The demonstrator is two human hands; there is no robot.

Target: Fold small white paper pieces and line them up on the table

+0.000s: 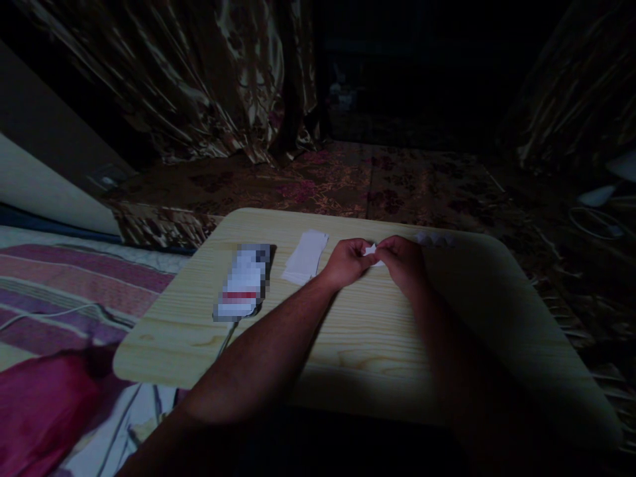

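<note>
Between the fingertips of both hands is a small piece of folded white paper [376,254], held just above the wooden table [368,331]. My left hand [349,260] pinches it from the left, and my right hand [401,257] grips it from the right. Fingers cover much of the paper, so its full shape is hidden. To the left of my left hand lies a stack of white paper strips [307,255], slightly fanned. Just beyond my right hand stand several small pointed white paper pieces [435,239] in a row, dim in the shadow.
A phone-like object [242,281], blurred by pixelation, lies on the table's left with a white cable [227,338] leading off. A bed with a striped cover [59,285] and a red cloth [44,411] adjoins at left. Patterned curtains [258,79] hang behind.
</note>
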